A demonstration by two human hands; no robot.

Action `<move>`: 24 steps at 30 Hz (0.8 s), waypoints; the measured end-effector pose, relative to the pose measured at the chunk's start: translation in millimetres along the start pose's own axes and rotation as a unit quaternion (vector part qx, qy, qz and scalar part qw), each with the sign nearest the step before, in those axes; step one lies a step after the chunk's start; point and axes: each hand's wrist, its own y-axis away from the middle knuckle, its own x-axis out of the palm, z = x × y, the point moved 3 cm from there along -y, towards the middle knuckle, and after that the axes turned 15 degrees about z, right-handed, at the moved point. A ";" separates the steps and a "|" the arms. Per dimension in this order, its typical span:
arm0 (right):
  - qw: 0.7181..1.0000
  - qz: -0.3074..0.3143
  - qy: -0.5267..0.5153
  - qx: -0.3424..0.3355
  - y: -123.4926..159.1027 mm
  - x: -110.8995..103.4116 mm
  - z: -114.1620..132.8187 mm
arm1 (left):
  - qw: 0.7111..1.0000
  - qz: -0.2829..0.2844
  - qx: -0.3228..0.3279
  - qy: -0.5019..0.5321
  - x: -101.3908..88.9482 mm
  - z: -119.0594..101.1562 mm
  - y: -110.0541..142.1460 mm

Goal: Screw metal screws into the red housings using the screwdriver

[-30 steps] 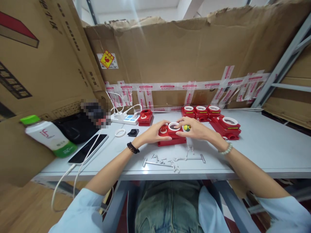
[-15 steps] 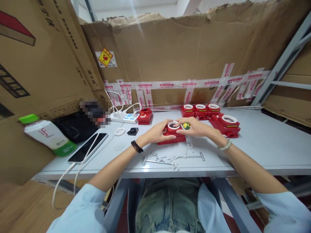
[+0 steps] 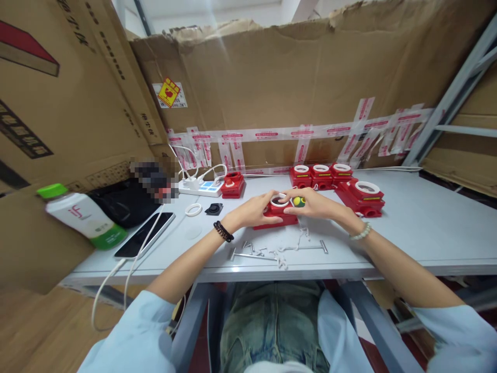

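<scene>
A red housing [image 3: 277,223] stands on the table in front of me, with a white ring [image 3: 279,205] around the round opening on its top. My left hand [image 3: 254,211] is curved around its left side, thumb low on the front and fingertips at the ring. From the right, my right hand [image 3: 316,204] grips it too, fingers at the ring's edge and thumb on the front. A small green-and-yellow round thing [image 3: 298,202] shows between that thumb and the fingers; whether it is held or part of the housing I cannot tell.
Nearer me lie T-handled metal tools [image 3: 254,256], loose screws and white string. Several red housings [image 3: 359,199] with white rings stand behind at right. Left are another red housing [image 3: 233,186], a loose white ring [image 3: 193,213], a black part [image 3: 214,209], power strip [image 3: 200,187], phone [image 3: 145,235] and bottle [image 3: 83,215].
The view has shifted slightly. Both hands keep nearly the same hold on the red housing, with only slight finger movement.
</scene>
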 end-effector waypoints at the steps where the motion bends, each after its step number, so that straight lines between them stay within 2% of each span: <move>1: 1.000 -0.001 -0.003 0.003 0.3 -0.7 0.2 | 1.000 0.003 -0.003 -0.004 0.2 0.8 -0.6; 3: 0.999 -0.033 -0.007 0.013 1.4 -6.2 2.3 | 1.000 0.008 -0.010 -0.008 0.5 2.6 -1.7; 4: 0.997 -0.072 -0.010 0.017 2.2 -11.4 4.6 | 1.000 0.010 -0.015 -0.008 0.6 3.3 -2.0; 6: 0.979 -0.197 -0.039 0.023 5.3 -25.5 11.9 | 1.000 0.011 -0.021 -0.005 0.2 3.3 -2.4; 8: 0.930 -0.345 -0.124 0.032 9.7 -39.5 20.7 | 1.000 0.013 -0.026 -0.001 -0.6 1.8 -2.4; 9: 0.898 -0.398 -0.181 0.043 11.0 -44.0 25.2 | 0.999 0.016 -0.029 0.001 -1.0 0.7 -2.4; 10: 0.873 -0.426 -0.235 0.048 10.6 -46.3 30.5 | 0.999 0.019 -0.033 0.003 -1.4 -0.4 -2.4; 12: 0.865 -0.388 -0.317 0.035 3.5 -45.2 43.8 | 0.999 0.024 -0.044 0.001 -2.0 -1.9 -2.5; 14: 0.888 -0.314 -0.336 0.014 -6.1 -37.9 57.9 | 0.998 0.023 -0.055 -0.009 -2.1 -2.0 -2.9; 16: 0.910 -0.285 -0.302 -0.002 -13.3 -27.2 68.2 | 0.998 0.022 -0.060 -0.019 -1.6 -0.7 -3.4; 17: 0.914 -0.283 -0.291 -0.003 -16.1 -20.7 70.7 | 0.998 0.023 -0.059 -0.022 -1.1 0.3 -3.8; 21: 0.902 -0.300 -0.311 -0.009 -22.9 4.7 70.5 | 0.999 0.014 -0.036 -0.022 0.8 3.7 -5.1; 24: 0.898 -0.309 -0.312 0.004 -24.3 15.7 67.2 | 0.999 0.005 -0.039 -0.025 1.9 6.0 -5.7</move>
